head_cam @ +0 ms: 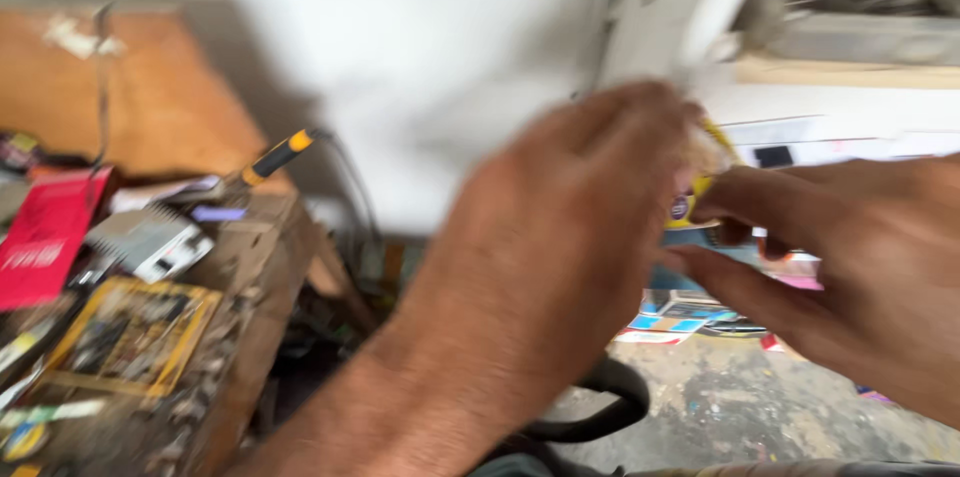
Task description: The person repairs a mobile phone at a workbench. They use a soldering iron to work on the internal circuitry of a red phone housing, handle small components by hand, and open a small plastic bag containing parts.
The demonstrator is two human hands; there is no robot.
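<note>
Both hands meet in the middle right of the blurred head view. My left hand (570,237) has its back to the camera, fingers curled around the top of a small yellow package (692,199) with a blue base. My right hand (850,267) comes in from the right edge and pinches the same package between thumb and forefinger. Most of the package is hidden behind the left hand's fingers.
A cluttered wooden workbench (270,267) stands at left, bearing a red booklet (45,235), a grey ribbed part (150,237), a yellow-framed board (130,335) and a yellow-and-black handled tool (275,159). Small boxes (680,322) lie on the stained floor below the hands.
</note>
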